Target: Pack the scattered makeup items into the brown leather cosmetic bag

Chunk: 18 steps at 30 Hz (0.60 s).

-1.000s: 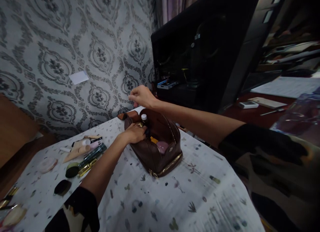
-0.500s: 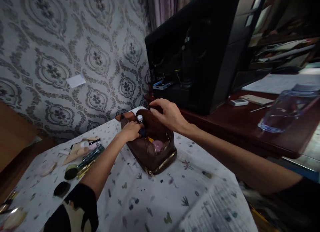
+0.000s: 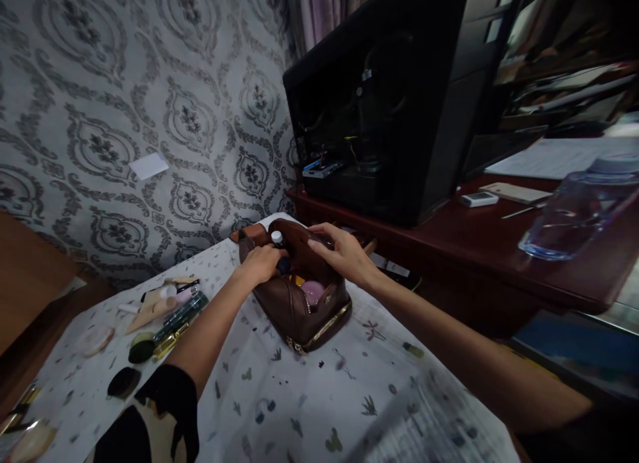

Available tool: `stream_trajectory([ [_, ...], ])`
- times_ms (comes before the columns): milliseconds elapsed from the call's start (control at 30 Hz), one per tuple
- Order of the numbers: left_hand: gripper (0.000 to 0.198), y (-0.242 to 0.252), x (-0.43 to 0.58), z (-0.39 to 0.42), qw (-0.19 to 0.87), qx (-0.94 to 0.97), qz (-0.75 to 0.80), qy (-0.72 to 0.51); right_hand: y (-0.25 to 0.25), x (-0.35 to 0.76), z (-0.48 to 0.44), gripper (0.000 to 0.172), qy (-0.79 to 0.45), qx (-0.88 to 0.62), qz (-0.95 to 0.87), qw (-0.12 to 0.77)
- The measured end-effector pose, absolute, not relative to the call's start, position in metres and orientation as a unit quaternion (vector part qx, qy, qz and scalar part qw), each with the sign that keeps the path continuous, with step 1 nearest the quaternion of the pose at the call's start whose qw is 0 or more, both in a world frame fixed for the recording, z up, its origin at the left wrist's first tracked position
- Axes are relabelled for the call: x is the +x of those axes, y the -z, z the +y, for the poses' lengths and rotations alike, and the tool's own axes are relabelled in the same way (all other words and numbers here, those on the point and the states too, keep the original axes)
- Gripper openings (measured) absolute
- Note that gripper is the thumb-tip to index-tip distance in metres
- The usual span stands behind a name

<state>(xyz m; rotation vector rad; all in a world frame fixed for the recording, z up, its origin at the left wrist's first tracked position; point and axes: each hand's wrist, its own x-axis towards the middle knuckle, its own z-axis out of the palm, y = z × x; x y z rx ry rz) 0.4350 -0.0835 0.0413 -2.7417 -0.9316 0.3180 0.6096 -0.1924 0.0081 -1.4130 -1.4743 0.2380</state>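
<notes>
An unzipped brown cosmetic bag [image 3: 279,303] lies on the patterned white cloth. My left hand [image 3: 262,263] reaches into its opening, fingers curled against a dark blue item [image 3: 283,264]; its kind and the fingertips are hidden. Just beyond those fingers stands a small bottle with a white cap [image 3: 276,237]. A round pink thing [image 3: 313,292] and a bit of something yellow [image 3: 297,279] show inside the bag. At the bag's far right rim is my right hand [image 3: 344,253], thumb on the inner side and fingers over the edge, gripping the bag wall.
Cosmetic tubes and bottles [image 3: 164,310] lie left of the bag, with a dark round lid [image 3: 124,382] nearer me. Behind stands a black computer case [image 3: 429,117] on a dark red desk [image 3: 499,240], beside a clear plastic bottle [image 3: 569,217]. Patterned wallpaper [image 3: 100,150] rises behind the table.
My right hand has lowered from above the bag onto its far right rim. My left hand stays inside the bag. The view has shifted slightly.
</notes>
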Motion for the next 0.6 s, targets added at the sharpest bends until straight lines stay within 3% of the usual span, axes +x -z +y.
stream_trajectory([
  [600,0.046,-0.039,0.433,-0.076,0.087,-0.948,-0.303,-0.032,0.002,0.610,-0.196,0.033,-0.104,-0.566,-0.598,0.559],
])
